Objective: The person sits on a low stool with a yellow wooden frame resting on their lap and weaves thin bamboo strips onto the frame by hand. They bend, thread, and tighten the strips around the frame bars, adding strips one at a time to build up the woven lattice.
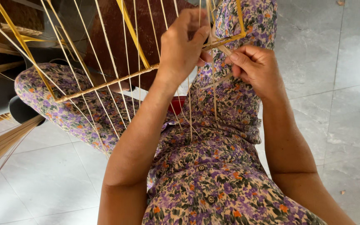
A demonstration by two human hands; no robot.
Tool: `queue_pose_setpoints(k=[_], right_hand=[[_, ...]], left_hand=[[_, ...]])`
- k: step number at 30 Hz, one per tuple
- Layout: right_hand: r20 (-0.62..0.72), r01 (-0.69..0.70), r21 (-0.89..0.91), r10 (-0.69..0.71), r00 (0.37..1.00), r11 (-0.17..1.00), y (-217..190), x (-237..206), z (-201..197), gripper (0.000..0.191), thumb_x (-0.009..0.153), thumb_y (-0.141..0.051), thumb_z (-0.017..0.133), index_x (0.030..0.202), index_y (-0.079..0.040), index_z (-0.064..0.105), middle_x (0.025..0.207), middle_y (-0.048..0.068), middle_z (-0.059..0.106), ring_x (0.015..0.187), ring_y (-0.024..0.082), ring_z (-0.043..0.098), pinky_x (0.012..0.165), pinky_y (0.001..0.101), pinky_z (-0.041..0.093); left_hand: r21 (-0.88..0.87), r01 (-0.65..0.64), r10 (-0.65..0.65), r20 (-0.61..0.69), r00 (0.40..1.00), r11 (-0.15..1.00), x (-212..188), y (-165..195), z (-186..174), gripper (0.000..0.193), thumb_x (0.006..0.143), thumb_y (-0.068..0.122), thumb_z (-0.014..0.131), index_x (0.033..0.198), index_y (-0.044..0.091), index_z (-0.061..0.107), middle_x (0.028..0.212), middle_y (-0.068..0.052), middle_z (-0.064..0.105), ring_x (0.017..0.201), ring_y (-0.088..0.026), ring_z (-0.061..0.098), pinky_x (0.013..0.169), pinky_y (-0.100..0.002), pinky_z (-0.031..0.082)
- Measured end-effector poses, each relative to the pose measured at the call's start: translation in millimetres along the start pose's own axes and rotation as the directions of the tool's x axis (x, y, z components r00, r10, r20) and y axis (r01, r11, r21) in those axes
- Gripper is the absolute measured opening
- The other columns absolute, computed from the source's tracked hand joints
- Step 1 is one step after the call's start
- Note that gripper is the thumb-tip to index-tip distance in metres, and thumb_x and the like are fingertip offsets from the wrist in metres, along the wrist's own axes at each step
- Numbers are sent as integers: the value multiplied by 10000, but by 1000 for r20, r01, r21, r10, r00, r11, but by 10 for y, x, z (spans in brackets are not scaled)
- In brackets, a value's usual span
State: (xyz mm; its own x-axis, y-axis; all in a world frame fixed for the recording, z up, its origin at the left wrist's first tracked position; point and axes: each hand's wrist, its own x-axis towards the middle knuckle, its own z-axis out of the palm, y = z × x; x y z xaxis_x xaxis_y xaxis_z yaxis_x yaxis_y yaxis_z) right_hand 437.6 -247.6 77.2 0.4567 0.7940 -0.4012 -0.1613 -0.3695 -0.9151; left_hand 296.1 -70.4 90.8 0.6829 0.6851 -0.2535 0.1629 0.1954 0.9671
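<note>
Two hands (213, 54) above grey tiled floor (334, 83)

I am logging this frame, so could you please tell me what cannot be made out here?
Head view only:
- Frame: top cut off by the upper edge.
- Left hand: fingertips hidden behind the strips.
- Right hand: its grip hidden by curled fingers.
- Fibre bundle: runs off the left edge.

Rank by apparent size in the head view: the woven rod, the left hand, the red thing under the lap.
1. Woven rod, longest span.
2. Left hand.
3. Red thing, mostly hidden, so its true size is unsure.
</note>
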Motion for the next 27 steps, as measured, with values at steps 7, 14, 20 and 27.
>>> queue_pose_setpoints(k=[7, 14, 20, 27], right_hand=[[27, -127, 7, 127, 992, 992, -144, -155, -149, 231, 1055, -193, 647, 991, 16, 724, 620, 17, 568, 460, 35, 370, 421, 203, 250], [103, -53, 239, 29, 994, 970, -413, 15, -284, 247, 1057, -142, 614, 1167, 56, 713, 691, 50, 629, 483, 42, 369, 443, 194, 228], [138, 10, 281, -50, 989, 960, -686, 461, -121, 244, 1056, -137, 620, 1185, 49, 710, 742, 64, 672, 536, 80, 532, 469, 213, 371], [141, 212, -1, -210, 967, 977, -869, 1306, -315, 222, 1102, -194, 604, 1084, -16, 736, 795, 41, 696, 510, 30, 451, 430, 191, 327]], left_hand=[[577, -456, 585, -46, 810, 678, -239, -47, 170, 300, 1019, 61, 691, 1290, 24, 568, 1080, -132, 751, 834, -192, 785, 665, -265, 668], [117, 254, -278, 303, 911, 960, 95, 174, -50, 203, 1031, 45, 565, 1196, -72, 582, 1007, -201, 777, 613, -210, 807, 432, -268, 647], [155, 176, -208, 224, 952, 972, 13, 317, 48, 183, 954, 112, 670, 1099, 1, 687, 873, -153, 791, 488, -175, 740, 382, -250, 562], [287, 85, -107, 62, 992, 954, -38, 279, 202, 158, 994, 122, 617, 929, -4, 688, 696, -110, 734, 520, -174, 758, 384, -281, 558]])
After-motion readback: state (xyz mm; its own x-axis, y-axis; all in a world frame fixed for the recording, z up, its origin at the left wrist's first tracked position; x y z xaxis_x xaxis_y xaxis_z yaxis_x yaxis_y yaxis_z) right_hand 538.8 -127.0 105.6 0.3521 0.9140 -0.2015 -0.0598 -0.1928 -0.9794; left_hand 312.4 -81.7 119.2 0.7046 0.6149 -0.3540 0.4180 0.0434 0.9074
